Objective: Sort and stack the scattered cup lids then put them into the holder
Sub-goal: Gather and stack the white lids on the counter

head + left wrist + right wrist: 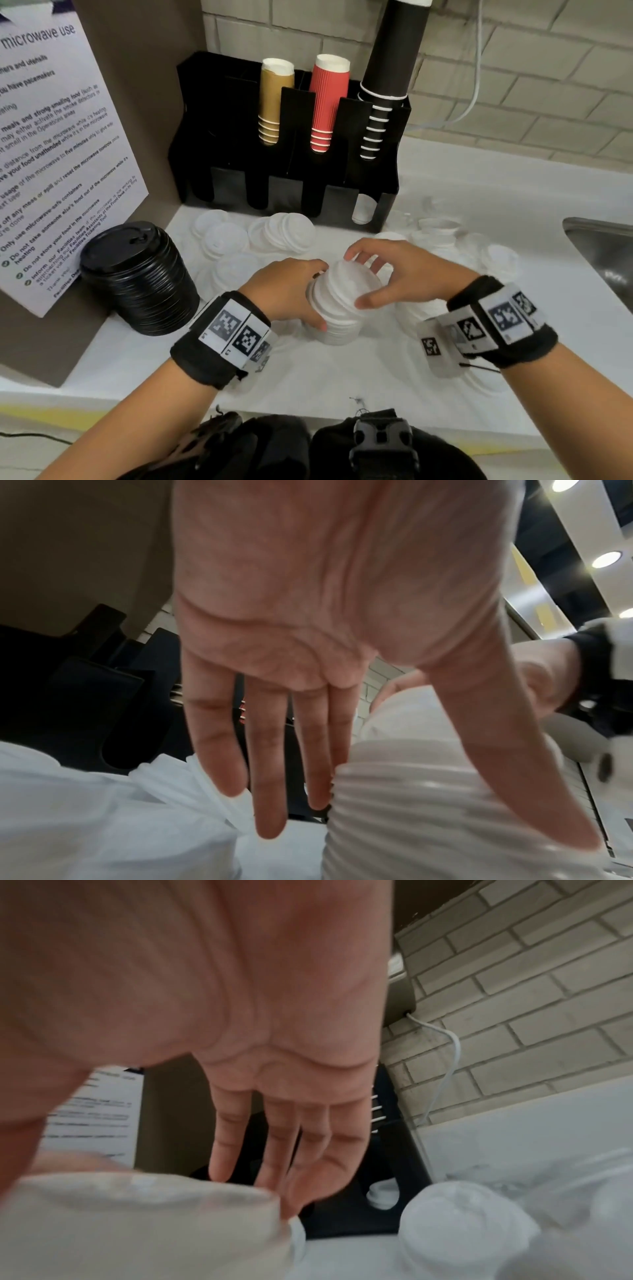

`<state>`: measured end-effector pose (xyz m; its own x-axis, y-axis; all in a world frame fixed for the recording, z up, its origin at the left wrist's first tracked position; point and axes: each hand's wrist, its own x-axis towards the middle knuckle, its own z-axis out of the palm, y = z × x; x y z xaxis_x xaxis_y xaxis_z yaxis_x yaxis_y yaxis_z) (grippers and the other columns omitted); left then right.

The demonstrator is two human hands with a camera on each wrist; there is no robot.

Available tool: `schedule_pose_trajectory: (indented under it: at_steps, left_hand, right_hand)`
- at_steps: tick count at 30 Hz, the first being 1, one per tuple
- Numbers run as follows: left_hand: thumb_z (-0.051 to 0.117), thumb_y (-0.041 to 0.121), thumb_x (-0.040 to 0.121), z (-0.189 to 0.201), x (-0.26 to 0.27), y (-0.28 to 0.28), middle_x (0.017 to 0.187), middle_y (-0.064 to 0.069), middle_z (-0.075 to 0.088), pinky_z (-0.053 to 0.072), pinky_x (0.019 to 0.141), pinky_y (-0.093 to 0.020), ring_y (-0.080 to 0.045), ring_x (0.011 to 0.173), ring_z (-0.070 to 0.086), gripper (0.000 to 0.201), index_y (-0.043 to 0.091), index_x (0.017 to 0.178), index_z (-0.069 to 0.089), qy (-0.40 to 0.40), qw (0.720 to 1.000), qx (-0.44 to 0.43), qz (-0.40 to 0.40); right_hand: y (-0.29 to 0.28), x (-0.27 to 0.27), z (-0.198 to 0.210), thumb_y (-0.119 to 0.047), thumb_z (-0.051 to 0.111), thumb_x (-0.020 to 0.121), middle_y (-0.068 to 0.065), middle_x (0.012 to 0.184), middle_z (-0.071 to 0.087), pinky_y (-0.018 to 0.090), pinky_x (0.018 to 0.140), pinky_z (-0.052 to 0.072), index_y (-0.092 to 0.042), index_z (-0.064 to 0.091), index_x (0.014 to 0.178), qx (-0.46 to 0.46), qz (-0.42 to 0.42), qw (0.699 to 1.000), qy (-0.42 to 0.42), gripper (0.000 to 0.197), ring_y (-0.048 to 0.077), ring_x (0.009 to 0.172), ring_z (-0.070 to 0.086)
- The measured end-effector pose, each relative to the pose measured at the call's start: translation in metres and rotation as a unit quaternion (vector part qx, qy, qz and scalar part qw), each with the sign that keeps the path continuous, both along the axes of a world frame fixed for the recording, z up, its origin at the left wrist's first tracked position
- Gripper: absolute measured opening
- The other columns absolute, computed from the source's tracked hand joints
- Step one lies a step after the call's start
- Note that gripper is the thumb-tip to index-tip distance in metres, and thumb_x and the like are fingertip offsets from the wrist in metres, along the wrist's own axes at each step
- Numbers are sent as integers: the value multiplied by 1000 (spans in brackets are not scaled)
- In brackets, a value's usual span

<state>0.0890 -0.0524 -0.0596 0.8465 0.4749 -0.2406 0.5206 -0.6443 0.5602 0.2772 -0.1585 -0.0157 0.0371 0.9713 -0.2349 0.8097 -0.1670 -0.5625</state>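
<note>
White lid stack (pixel 337 305) stands on the tabletop (pixel 342 373) between both hands: the left hand (pixel 287 291) clasps its left side, the right hand (pixel 394 270) curls over its top lid. The left wrist view shows the stack (pixel 428 804) between thumb and straight fingers (pixel 267 764). From the right wrist, fingers (pixel 274 1145) touch the far rim of the top lid (pixel 143 1204).
</note>
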Motion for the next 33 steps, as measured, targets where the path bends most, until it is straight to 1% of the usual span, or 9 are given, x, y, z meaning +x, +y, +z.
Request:
schedule_pose_trajectory:
  at_steps: [3,6,8,18,21,23,25,29,33]
  left_hand:
    - [89,36,61,-1,-1,1,112,6,67,52,89,-43,-17,100,62,68,23,120,58,3,1000,-7,19]
    - [89,36,61,-2,-2,2,108,8,66,52,87,-41,-14,95,61,64,26,117,60,4,1000,-5,27]
    - [89,37,60,-3,-3,3,106,10,65,52,86,-40,-13,93,60,63,27,116,61,6,999,-7,31]
    - [89,45,57,-3,-3,1,113,16,63,51,86,-35,-10,98,59,81,37,127,52,-16,999,-18,21]
    - [88,48,57,-1,-1,-1,113,18,64,51,86,-34,-9,97,58,79,41,126,51,-24,1000,-10,13]
    - [88,49,57,0,1,-2,113,19,64,51,88,-37,-10,99,58,74,43,122,53,-20,1000,-4,12]
    - [88,49,57,1,1,-1,113,20,63,50,90,-38,-10,100,58,72,42,120,54,-15,1000,0,11]
    - [88,50,57,2,3,1,112,19,63,50,89,-39,-11,100,58,70,41,118,55,-3,1000,8,7]
    - [89,48,56,3,4,2,110,18,64,50,89,-39,-12,99,59,69,39,116,57,1,1000,9,5]
  right_hand:
    - [-5,-15,-13,-33,83,68,-5,116,55,7,78,40,-29,54,125,44,17,998,-32,64,6,98,52]
    - [-4,-24,-18,-34,83,68,-2,118,55,26,92,45,-29,53,126,53,10,997,-48,66,11,103,50]
    - [-3,-27,-19,-34,83,67,-2,117,54,31,94,45,-29,53,126,53,9,997,-56,66,13,104,50]
    - [0,-32,-27,-40,83,65,-3,119,52,26,93,44,-30,53,128,62,34,993,-94,70,14,109,49]
    - [0,-16,-20,-36,83,70,-5,115,56,20,80,51,-32,59,119,49,12,999,-9,55,9,100,58]
    - [3,6,-15,-29,75,81,-2,114,61,23,83,52,-30,61,114,75,-59,995,31,35,11,98,62]
    - [8,31,-15,-20,66,89,4,117,63,26,91,48,-23,61,116,63,-117,991,-30,27,17,100,62]
    - [13,48,-31,-25,74,81,-2,124,53,25,92,41,-30,53,131,-100,-71,984,-129,54,13,104,50]
    - [18,36,-48,-29,83,69,-1,131,47,35,106,36,-32,46,139,-106,-23,983,-147,79,18,121,44]
